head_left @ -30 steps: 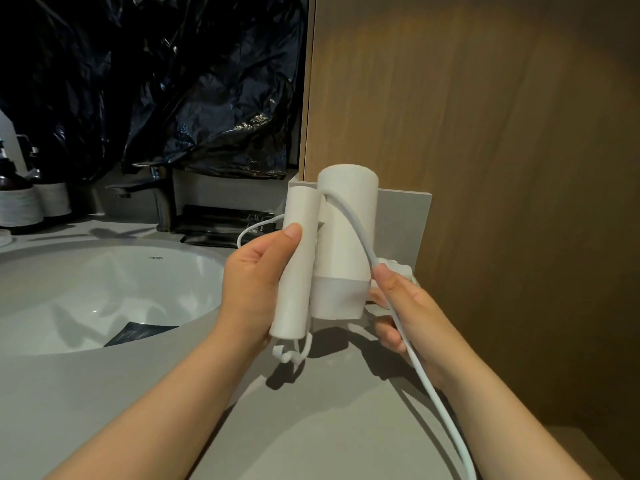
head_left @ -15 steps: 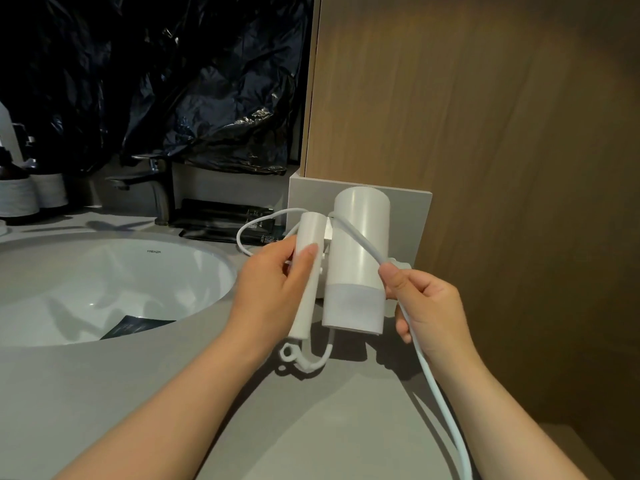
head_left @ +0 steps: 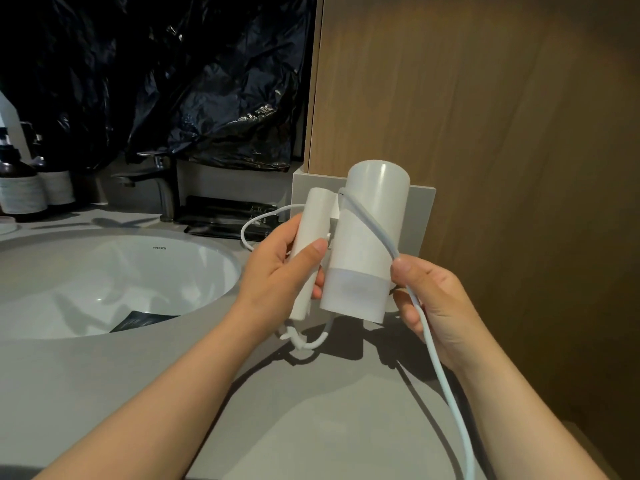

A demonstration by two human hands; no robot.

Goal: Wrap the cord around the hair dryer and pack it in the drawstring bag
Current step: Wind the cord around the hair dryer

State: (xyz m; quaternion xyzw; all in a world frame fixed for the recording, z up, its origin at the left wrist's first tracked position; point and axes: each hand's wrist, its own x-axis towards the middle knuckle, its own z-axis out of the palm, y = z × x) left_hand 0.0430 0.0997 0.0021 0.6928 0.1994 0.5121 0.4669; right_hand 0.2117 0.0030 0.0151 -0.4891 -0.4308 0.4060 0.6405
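Note:
A white folded hair dryer (head_left: 363, 244) is held upright above the grey counter, its handle folded against the barrel. My left hand (head_left: 280, 268) grips the handle. The white cord (head_left: 440, 362) runs diagonally across the barrel from the top down to my right hand (head_left: 429, 303), which pinches it beside the barrel's lower end. From there the cord trails off the frame's bottom. A cord loop sticks out left behind the handle, and another hangs below it. No drawstring bag is in view.
A white round sink (head_left: 104, 282) lies at the left with a dark faucet (head_left: 152, 181) behind it. Dark bottles (head_left: 20, 188) stand far left. Black packets (head_left: 225, 220) lie behind the dryer. A wooden wall panel (head_left: 485, 133) rises at the right.
My right hand has drawn the cord further down across the barrel. The dryer has shifted slightly between frames.

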